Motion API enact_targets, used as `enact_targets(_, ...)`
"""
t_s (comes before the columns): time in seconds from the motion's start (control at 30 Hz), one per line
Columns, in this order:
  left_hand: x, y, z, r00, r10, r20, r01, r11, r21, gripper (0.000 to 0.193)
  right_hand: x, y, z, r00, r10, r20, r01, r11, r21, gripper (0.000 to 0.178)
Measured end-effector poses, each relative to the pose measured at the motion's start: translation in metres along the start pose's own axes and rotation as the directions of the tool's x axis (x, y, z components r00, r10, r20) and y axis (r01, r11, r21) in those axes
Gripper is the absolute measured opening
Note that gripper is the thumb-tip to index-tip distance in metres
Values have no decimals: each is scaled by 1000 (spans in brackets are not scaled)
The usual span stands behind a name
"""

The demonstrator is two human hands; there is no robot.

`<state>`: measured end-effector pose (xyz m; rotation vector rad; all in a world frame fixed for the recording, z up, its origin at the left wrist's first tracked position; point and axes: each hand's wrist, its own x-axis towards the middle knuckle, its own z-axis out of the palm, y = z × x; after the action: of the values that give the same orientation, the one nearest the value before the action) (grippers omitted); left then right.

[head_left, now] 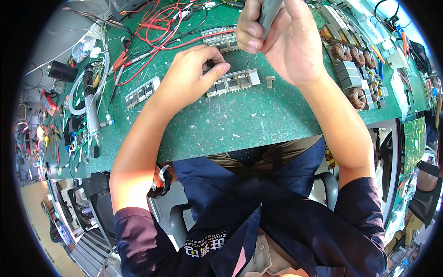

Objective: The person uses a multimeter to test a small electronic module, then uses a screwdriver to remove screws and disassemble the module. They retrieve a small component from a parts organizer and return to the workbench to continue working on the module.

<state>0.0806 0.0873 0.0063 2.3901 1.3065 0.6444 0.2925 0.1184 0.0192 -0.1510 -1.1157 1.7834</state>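
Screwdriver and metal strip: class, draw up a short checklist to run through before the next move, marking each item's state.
1. Right hand gripping the screwdriver: ok.
2. Left hand at the strip, by its left end: ok.
3. Screwdriver tip seated in a screw: cannot tell; it is too small to see.
4. Bench beside the strip free of loose parts: not ok; a small metal piece lies off its right end.
5. Left strip apart from the worked one: ok.
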Motion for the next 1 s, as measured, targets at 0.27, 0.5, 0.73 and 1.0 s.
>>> enact_targets(0.27,-2,6,10,983,172,-71,-184,950,-253,19,-3,-2,14,1000,23,12,-24,1000,13,65)
enact_targets(0.5,0,6,12,975,217,-40,-220,944,-245,19,-1,-1,21,997,60,53,-63,996,66,70)
enact_targets(0.73,-1,8,12,988,145,-47,-153,946,-286,20,5,-4,14,983,152,106,-153,988,4,72)
enact_targets(1.0,5,12,16,981,165,-105,-187,949,-253,21,13,-10,37,973,199,-117,-217,962,-166,67)
